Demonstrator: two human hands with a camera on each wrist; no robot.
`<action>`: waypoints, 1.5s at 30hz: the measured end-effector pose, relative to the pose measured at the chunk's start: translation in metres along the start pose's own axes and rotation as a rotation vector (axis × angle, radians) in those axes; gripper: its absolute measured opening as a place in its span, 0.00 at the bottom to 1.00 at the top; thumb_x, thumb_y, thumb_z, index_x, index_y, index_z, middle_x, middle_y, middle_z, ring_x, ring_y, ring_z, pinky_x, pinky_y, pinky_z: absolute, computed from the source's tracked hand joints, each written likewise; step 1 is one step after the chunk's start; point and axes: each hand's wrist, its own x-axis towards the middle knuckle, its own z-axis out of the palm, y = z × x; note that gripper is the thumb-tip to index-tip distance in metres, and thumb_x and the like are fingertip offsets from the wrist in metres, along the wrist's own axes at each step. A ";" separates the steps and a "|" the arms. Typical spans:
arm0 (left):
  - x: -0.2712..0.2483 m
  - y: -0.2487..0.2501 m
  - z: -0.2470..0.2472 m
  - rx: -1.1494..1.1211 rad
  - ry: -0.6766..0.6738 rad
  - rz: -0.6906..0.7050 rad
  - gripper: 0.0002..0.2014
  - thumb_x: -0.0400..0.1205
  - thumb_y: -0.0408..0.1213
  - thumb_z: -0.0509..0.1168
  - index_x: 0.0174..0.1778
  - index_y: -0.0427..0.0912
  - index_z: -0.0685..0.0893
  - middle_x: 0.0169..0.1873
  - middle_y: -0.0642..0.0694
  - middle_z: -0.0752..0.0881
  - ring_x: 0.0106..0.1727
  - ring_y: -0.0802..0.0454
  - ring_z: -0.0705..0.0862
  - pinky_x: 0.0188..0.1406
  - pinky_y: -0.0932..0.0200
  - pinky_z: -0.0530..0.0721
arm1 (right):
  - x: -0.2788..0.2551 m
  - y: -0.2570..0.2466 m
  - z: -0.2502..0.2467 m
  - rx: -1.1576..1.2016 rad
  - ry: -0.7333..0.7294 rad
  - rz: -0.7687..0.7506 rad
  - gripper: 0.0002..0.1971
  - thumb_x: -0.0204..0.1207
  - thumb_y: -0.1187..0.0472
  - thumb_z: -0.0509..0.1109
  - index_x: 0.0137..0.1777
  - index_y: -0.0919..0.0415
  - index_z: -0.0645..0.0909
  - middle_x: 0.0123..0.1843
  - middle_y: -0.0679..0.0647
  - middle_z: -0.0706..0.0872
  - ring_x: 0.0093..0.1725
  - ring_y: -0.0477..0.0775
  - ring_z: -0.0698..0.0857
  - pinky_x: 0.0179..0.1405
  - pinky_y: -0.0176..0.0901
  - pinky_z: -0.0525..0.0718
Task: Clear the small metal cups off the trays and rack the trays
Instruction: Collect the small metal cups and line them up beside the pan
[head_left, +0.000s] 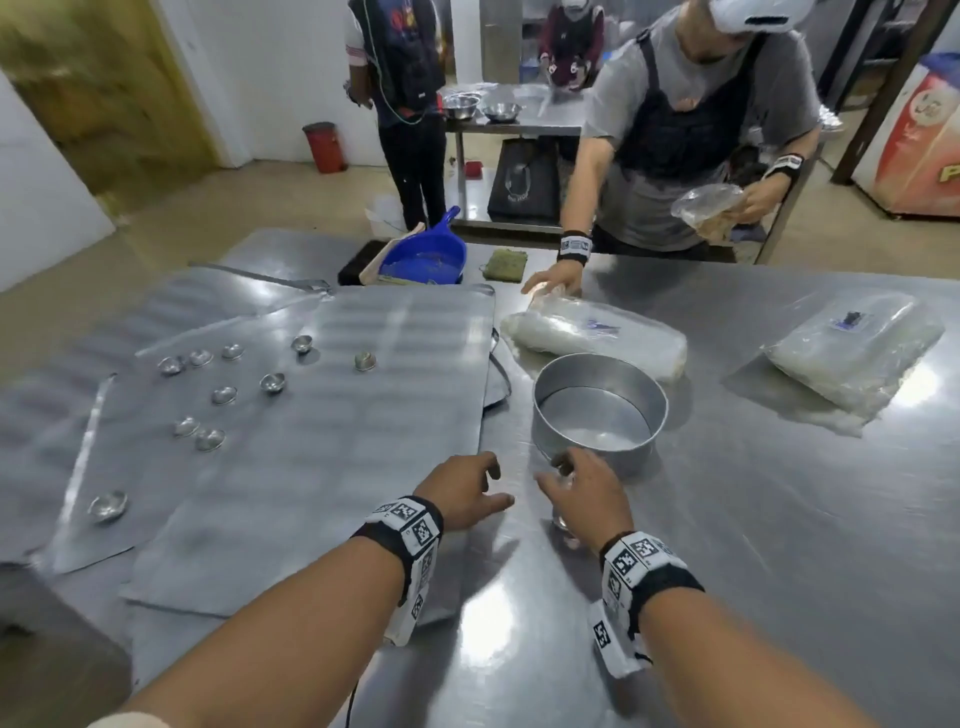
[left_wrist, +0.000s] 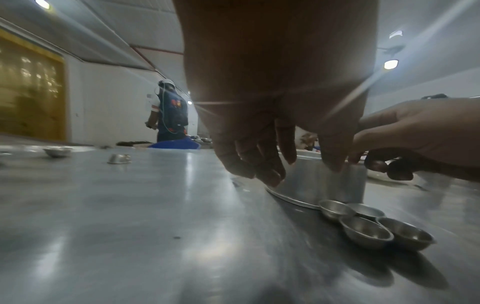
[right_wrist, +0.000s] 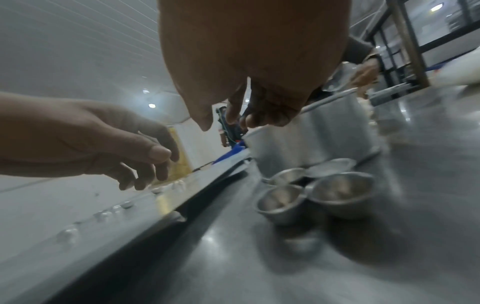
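Several flat metal trays (head_left: 337, 441) lie overlapped on the left of the steel table. Several small metal cups (head_left: 272, 383) sit scattered on them, one alone near the front left (head_left: 107, 505). A round metal pan (head_left: 639, 457) stands just right of the trays. Several more cups (left_wrist: 366, 231) (right_wrist: 311, 191) cluster on the table at the pan's base. My right hand (head_left: 576, 488) (right_wrist: 241, 115) hovers over that cluster, fingers loosely curled, nothing seen in them. My left hand (head_left: 467, 493) (left_wrist: 259, 164) hangs relaxed over the tray's right edge and holds nothing.
Across the table another person's hand (head_left: 553, 283) rests on a plastic bag (head_left: 597, 335). A second bag (head_left: 852, 353) lies at the right. A blue dustpan (head_left: 423, 254) and a sponge (head_left: 506, 265) sit at the far edge.
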 end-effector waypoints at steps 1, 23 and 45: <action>-0.008 -0.010 -0.008 -0.002 0.024 -0.016 0.21 0.78 0.58 0.71 0.59 0.49 0.81 0.50 0.49 0.88 0.48 0.51 0.84 0.44 0.58 0.79 | 0.003 -0.014 0.008 0.002 -0.027 -0.027 0.12 0.76 0.41 0.70 0.53 0.46 0.80 0.51 0.42 0.82 0.51 0.45 0.81 0.50 0.44 0.78; -0.172 -0.349 -0.137 -0.174 0.360 -0.443 0.11 0.78 0.53 0.69 0.46 0.51 0.81 0.33 0.53 0.83 0.41 0.52 0.84 0.46 0.52 0.84 | 0.023 -0.327 0.250 -0.141 -0.514 -0.311 0.13 0.76 0.40 0.70 0.50 0.47 0.82 0.43 0.43 0.87 0.41 0.44 0.83 0.35 0.39 0.76; -0.179 -0.483 -0.162 -0.124 0.361 -0.496 0.32 0.79 0.51 0.72 0.79 0.46 0.74 0.72 0.46 0.77 0.72 0.43 0.76 0.70 0.51 0.76 | 0.086 -0.401 0.387 -0.225 -0.566 -0.228 0.31 0.79 0.52 0.70 0.82 0.54 0.68 0.78 0.58 0.73 0.73 0.62 0.78 0.72 0.51 0.76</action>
